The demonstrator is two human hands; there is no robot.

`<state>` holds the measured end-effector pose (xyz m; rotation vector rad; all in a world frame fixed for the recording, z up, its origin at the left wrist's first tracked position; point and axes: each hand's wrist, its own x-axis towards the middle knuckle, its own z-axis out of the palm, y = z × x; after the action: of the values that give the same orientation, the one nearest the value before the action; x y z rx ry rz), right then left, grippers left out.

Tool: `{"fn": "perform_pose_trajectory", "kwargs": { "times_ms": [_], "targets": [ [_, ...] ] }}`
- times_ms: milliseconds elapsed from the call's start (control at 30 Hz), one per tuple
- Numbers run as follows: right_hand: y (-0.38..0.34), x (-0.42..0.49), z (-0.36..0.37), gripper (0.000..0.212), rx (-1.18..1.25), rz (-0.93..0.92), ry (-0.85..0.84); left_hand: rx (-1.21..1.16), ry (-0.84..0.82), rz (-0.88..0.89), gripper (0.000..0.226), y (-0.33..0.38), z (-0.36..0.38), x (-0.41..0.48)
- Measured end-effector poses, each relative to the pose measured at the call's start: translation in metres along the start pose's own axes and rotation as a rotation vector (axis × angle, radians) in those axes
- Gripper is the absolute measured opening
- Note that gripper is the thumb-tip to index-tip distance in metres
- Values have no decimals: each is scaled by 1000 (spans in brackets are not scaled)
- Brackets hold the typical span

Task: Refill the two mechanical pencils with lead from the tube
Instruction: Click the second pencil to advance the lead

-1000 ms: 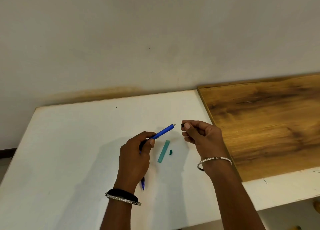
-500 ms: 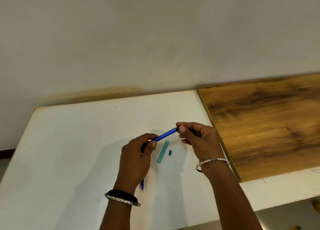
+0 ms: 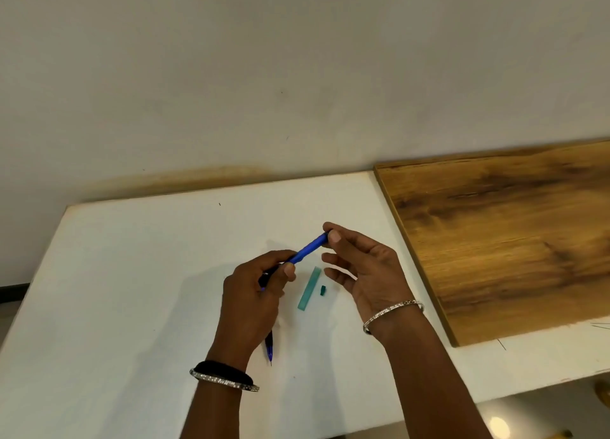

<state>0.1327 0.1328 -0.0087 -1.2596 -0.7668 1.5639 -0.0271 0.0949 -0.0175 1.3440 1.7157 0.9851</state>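
Over the counter [image 3: 132,273], left hand [image 3: 251,300] grips one pencil [image 3: 308,248], right hand [image 3: 369,273] pinches its top end; other pencil [image 3: 269,347] probably awaits lead

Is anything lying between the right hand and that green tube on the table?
Only a small dark green cap, lying on the white table beside the tube, on the side towards the right hand. That hand pinches the end of the blue pencil, which the left hand holds.

Your pencil [image 3: 308,250] looks like smooth blue plastic, the tube [image 3: 309,288] translucent teal plastic. The table [image 3: 132,290] is matt white; the board [image 3: 511,240] on the right is grained wood.
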Motion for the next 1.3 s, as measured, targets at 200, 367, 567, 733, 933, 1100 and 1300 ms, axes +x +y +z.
{"fn": "perform_pose_trajectory", "kwargs": {
  "times_ms": [200,367,567,733,933,1100,1300],
  "targets": [
    [1,2,6,32,247,-27,22,-132,-168,8,19,12,15,-3],
    [-8,4,-3,37,615,-37,24,-308,-321,-69,29,13,9,-2],
    [-13,1,-17,49,913,-13,-69,-491,-651,-123,30,12,2,-7],
    [-18,-2,-22,36,982,-36,-91,-625,-741,-88,36,10,-3,-8],
    [-23,-2,-20,32,1008,-22,-56,-715,-767,-78,38,13,-6,-9],
    [-22,-3,-18,36,1009,-30,-97,-703,-747,-83,37,13,-5,-9],
    [-23,-1,-18,33,1023,-24,-71,-727,-750,-85,38,14,-7,-9]
  ]
}}
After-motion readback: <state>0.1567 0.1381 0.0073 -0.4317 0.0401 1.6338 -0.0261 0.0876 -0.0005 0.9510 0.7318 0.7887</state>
